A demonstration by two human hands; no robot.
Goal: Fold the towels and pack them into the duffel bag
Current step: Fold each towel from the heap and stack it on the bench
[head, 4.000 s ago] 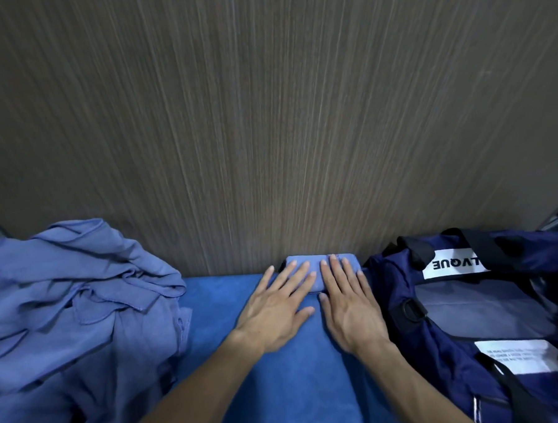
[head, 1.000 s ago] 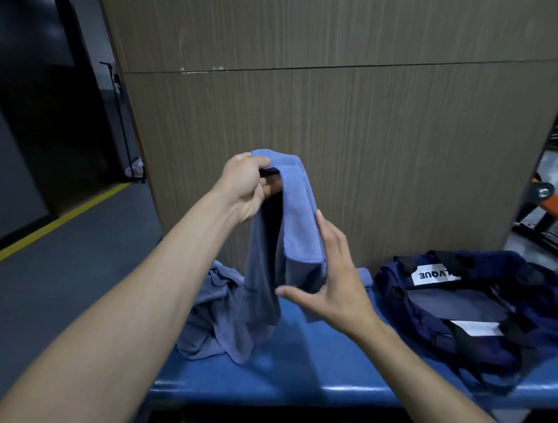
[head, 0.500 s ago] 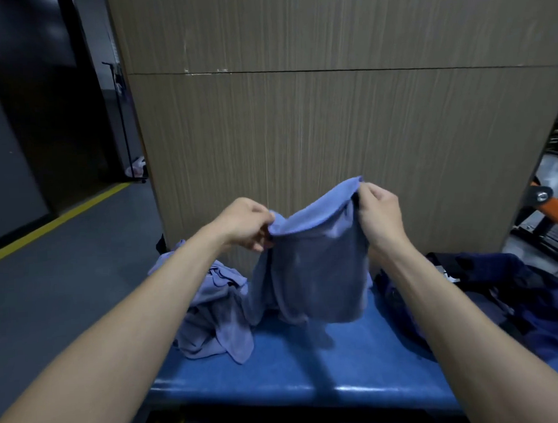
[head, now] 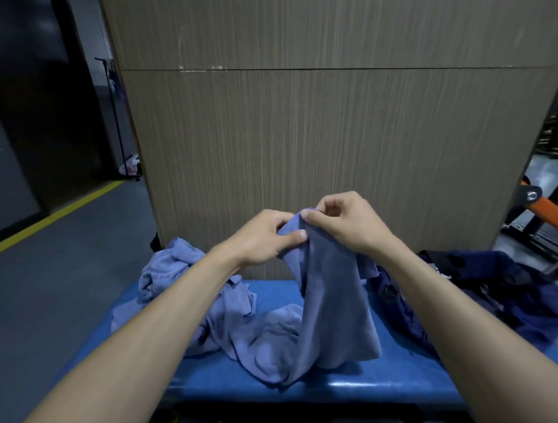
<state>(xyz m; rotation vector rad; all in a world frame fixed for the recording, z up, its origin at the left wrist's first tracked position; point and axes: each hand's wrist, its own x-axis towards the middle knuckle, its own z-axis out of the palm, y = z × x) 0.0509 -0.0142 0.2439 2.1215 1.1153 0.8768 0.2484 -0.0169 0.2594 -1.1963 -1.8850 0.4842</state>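
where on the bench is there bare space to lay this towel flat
Bare bench shows between the held towel and the duffel bag, plus a strip behind by the wall. The towel pile crowds the left.

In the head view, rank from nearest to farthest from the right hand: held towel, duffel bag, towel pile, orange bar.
1. Held towel: pinched in the right hand.
2. Duffel bag: on the bench, lower right.
3. Towel pile: bench's left end.
4. Orange bar: far right edge; close to the pile's rank.
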